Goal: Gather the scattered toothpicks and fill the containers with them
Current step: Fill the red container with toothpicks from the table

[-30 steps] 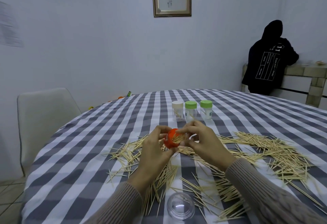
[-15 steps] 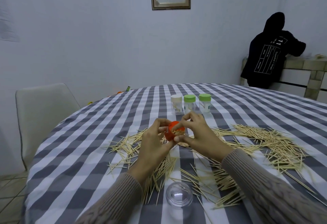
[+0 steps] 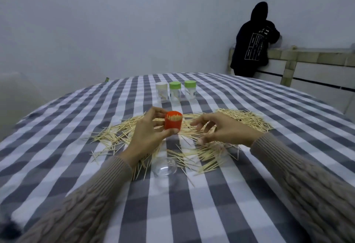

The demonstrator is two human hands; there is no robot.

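Observation:
My left hand [image 3: 148, 137] grips an orange container [image 3: 173, 120] upright above the table, its mouth packed with toothpicks. My right hand [image 3: 219, 129] hovers to the right of it, fingers loosely spread and holding nothing. Scattered toothpicks [image 3: 247, 118] lie in a wide band across the checked tablecloth under both hands. A clear plastic cover [image 3: 164, 167] lies on the cloth just in front of my left wrist. Three closed containers stand in a row farther back: a white-lidded one [image 3: 162, 92] and two green-lidded ones [image 3: 175, 92] [image 3: 190, 91].
The round table [image 3: 57, 146] has a grey and white checked cloth. A pale chair [image 3: 15, 96] stands at its left. A person in a black hooded top [image 3: 253, 41] stands at the far right by a tiled counter [image 3: 311, 58].
My right hand let go of the orange container and moved off to the right, fingers spread. The left hand turned the container upright. The camera tilted down.

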